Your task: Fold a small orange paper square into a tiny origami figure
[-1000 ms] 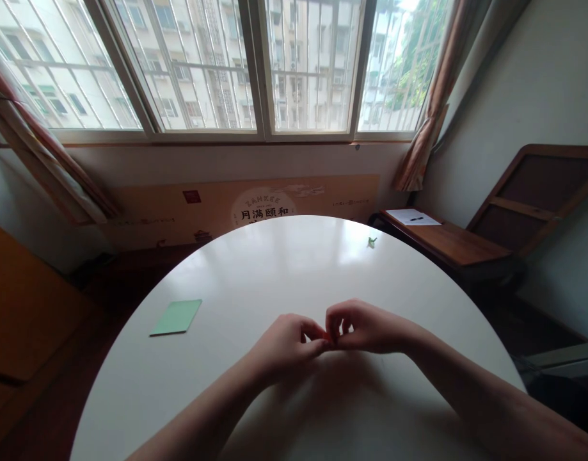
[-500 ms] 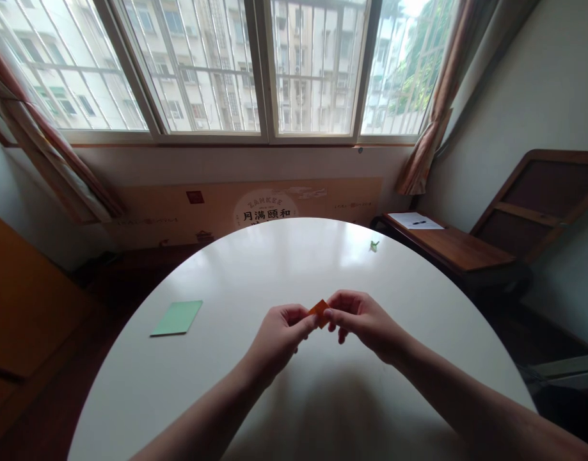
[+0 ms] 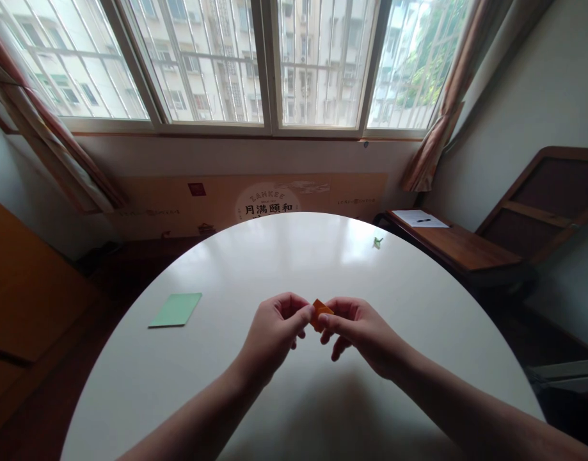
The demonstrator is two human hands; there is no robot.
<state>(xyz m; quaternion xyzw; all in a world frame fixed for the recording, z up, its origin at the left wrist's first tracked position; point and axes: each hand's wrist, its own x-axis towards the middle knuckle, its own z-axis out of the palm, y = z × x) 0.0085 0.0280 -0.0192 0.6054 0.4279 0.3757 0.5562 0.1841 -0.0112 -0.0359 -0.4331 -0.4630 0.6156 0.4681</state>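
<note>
Between my two hands is a small folded piece of orange paper (image 3: 321, 310), held up over the middle of the white round table (image 3: 284, 256). My left hand (image 3: 281, 326) pinches its left side between thumb and fingers. On the other side, my right hand (image 3: 354, 323) grips the paper with its thumb across the front, and its lower fingers hang curled below. Parts of the paper are hidden behind the thumbs. A stack or pad of square green paper (image 3: 175, 310) lies flat on the table to the left of my hands.
A tiny green folded piece (image 3: 377, 242) rests near the table's far right edge. Beyond that edge, a wooden bench (image 3: 466, 246) holds a white sheet (image 3: 413, 218) with a pen (image 3: 423, 221). Windows with bars and tied curtains (image 3: 432, 141) are behind the table.
The orange paper has turned a little, and its top corner now shows between the hands. My left hand has shifted slightly left and my right fingers have changed their hold. The view has tilted slightly.
</note>
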